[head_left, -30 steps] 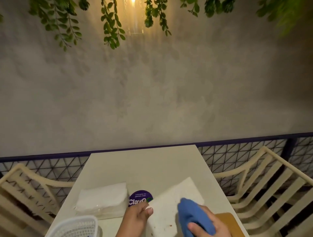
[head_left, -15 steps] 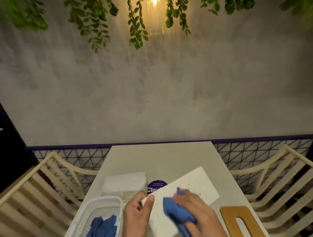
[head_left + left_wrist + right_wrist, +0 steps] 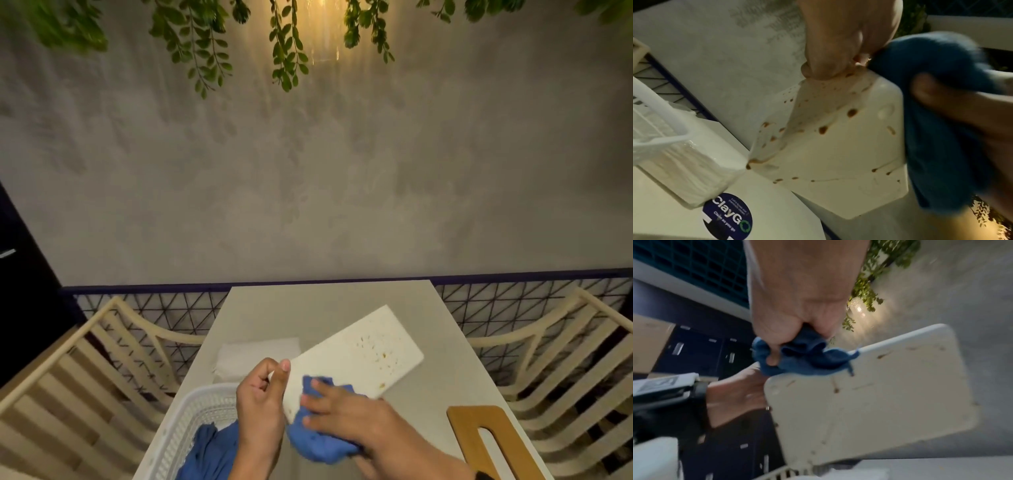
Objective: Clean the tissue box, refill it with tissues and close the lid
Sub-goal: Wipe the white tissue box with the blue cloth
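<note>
Held tilted above the bench (image 3: pixel 329 308), between stack of tissues (image 3: pixel 255 353) and wooden lid (image 3: pixel 486 442): tissue box (image 3: pixel 359 356), spotted brown. Could slip or twist out under hard wiping, being pinched only at one near corner (judging by the thin hold). Could also smear stains rather than lift them. Left hand (image 3: pixel 262 404) clamped on that corner, thumb up. Right hand (image 3: pixel 346 414) bunched round blue cloth (image 3: pixel 318 431), pressing it against the box. White basket (image 3: pixel 191 425) nearby.
</note>
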A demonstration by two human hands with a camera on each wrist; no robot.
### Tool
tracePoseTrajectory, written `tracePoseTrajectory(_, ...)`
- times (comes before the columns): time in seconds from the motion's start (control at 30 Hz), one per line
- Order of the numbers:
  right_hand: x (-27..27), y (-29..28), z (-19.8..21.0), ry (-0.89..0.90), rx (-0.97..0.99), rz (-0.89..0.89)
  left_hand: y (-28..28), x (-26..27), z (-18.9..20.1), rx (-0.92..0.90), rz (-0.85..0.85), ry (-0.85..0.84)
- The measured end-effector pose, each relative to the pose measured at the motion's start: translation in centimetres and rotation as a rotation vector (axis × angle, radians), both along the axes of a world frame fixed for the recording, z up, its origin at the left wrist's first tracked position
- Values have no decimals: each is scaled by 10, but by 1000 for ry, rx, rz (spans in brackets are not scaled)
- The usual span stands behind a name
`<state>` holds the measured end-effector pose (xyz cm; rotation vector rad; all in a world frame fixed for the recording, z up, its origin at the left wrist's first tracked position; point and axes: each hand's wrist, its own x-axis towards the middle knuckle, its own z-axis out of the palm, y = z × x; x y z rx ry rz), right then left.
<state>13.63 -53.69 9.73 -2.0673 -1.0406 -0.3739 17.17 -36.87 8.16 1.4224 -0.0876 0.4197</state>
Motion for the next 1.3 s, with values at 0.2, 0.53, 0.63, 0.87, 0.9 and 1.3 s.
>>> tracePoseTrajectory(0.2, 27, -3, 12, -54, 13, -184, -2, 1, -4, -32, -38, 8)
tracePoseTrajectory(0.53, 33, 23, 21, -46, -66, -143, 5, 8, -15, -165, -96, 71)
tracePoseTrajectory(0.63, 37, -1, 17, -46, -59, -127, 9, 5, -17, -89, -106, 80)
tracePoseTrajectory(0.87, 16, 11, -3, -83, -114, 90, 12, 15, -13, -53, 5, 40)
tracePoseTrajectory(0.9, 20, -3, -7, -103, -113, 77, 11, 12, -11, -20, -7, 21)
tracePoseTrajectory(1.3, 39, -32, 0, -77, 1, -188, 1, 14, -10, -31, -25, 21)
